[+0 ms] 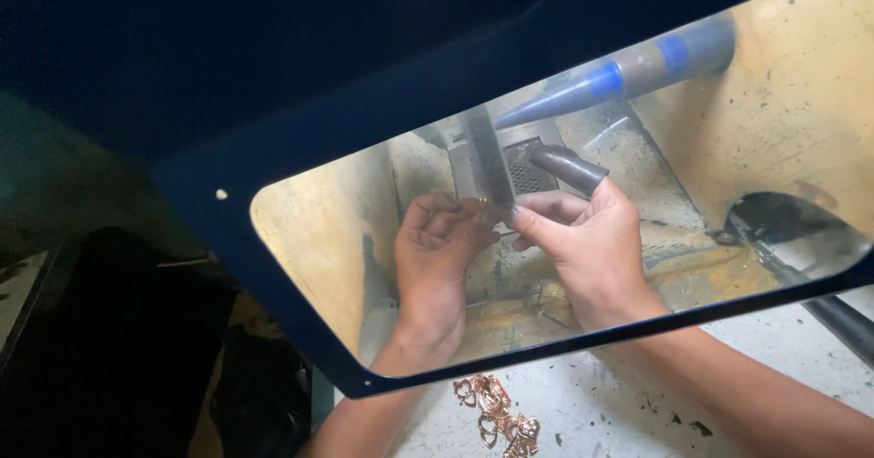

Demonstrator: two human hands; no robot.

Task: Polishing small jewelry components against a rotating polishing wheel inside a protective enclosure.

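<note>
Through a clear window in a dark blue hood (300,267), I see both my hands inside a dusty yellow-stained chamber. My left hand (437,253) and my right hand (587,239) pinch a tiny gold-coloured piece (482,202) together between their fingertips. They press it against a thin spinning wheel (487,162), which is blurred. A dark rubber cot (569,168) covers one finger of my right hand. A tapered grey spindle with blue bands (619,76) points leftward above the hands.
A pile of rose-gold heart-shaped pieces (496,417) lies on the white speckled bench (619,403) below the hood. A dark round opening (792,226) sits at the right inside the chamber. Left of the hood it is dark.
</note>
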